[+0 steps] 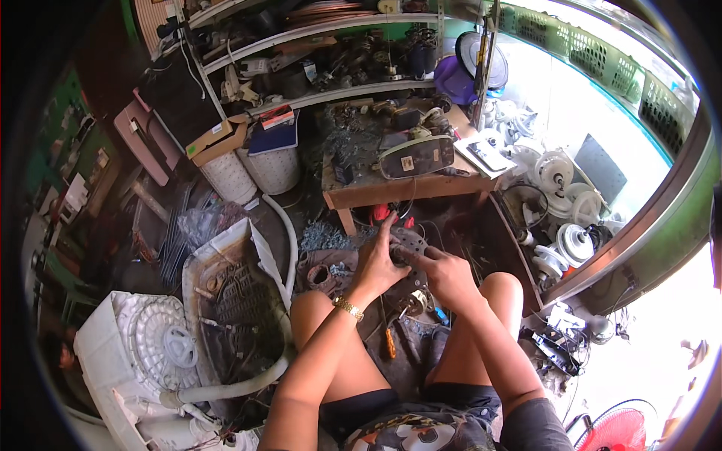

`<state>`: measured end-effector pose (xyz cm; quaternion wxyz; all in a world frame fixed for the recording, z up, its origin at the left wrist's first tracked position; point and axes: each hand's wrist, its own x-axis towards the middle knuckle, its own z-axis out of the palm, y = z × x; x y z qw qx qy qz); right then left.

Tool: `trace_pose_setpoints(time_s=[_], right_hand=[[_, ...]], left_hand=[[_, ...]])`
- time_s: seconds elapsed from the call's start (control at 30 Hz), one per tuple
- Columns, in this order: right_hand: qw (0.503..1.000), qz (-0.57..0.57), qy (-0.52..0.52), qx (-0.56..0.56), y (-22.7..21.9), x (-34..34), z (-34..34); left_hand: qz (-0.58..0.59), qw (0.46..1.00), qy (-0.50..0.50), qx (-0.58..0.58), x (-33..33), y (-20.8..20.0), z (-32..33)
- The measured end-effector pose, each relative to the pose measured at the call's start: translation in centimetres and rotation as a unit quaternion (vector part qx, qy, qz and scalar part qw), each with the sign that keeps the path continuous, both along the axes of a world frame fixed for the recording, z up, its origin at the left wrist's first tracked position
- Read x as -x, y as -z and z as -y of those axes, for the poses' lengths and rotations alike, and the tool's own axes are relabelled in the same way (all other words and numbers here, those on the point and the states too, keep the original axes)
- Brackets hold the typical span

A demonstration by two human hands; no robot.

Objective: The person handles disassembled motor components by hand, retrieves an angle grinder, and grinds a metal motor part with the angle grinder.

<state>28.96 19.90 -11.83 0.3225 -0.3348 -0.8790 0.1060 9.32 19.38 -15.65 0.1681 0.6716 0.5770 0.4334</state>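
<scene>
Between my knees, my left hand (378,264) grips the left side of a dark metal part with holes in it (410,242). My right hand (449,278) closes on the same part from the right, fingers against its face. Part of it is hidden behind the fingers. Below, near the floor, is a round metal piece with a shaft (413,302). An orange-handled screwdriver (390,343) and a blue-handled tool (441,316) lie close to it. Left of my hands a rusty ring-shaped part (321,278) rests on the ground.
A low wooden table (406,194) with tools and scraps stands ahead. White washing machine tubs (241,316) and a grey hose (289,233) fill the left. White plastic pulleys (573,242) lie piled at right, above loose electronics (556,349). A red fan (620,428) is at lower right.
</scene>
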Motion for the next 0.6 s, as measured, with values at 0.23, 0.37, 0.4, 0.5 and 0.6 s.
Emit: trace_pose_setpoints(time_s=[0.23,0.37,0.4,0.5,0.6], right_hand=[[0.997,0.065,0.005,0.046,0.8,1.0,0.1],[0.998,0.000,-0.012,0.056,1.7,0.1,-0.4],[0.994,-0.066,-0.008,0.090,1.5,-0.5,-0.3],[0.972,-0.135,0.015,0.191,2.2,-2.6,-0.1],[0.914,-0.296,0.001,0.279,4.1,-4.7,0.1]], left_hand=[[-0.004,1.000,-0.003,0.014,0.5,-0.1,-0.1],[0.075,0.997,0.001,0.017,1.7,-0.2,0.1],[0.044,0.998,-0.007,0.040,2.6,-0.9,-0.1],[0.044,0.999,-0.026,0.018,5.7,-2.0,-0.9],[0.032,0.998,-0.044,-0.004,10.3,-4.8,-1.0]])
